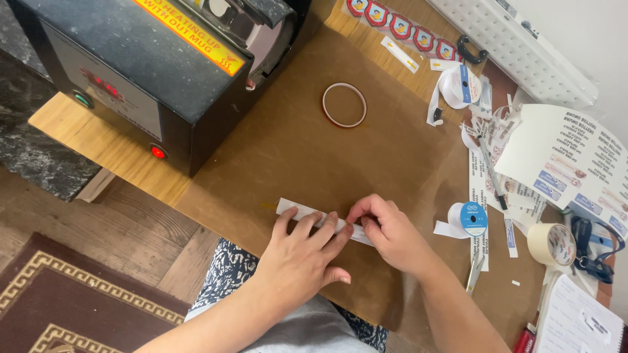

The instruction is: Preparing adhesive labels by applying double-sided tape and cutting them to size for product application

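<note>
White paper strip lies under your left hand, fingers spread flat. Your right hand pinches its end closed.

A white paper strip lies on brown table, near a black machine with orange label.

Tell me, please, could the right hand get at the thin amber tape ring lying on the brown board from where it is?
Probably yes: the right hand pinches the white paper strip, and the brown board between it and the amber tape ring lies bare, though it would have to let go first.
</note>
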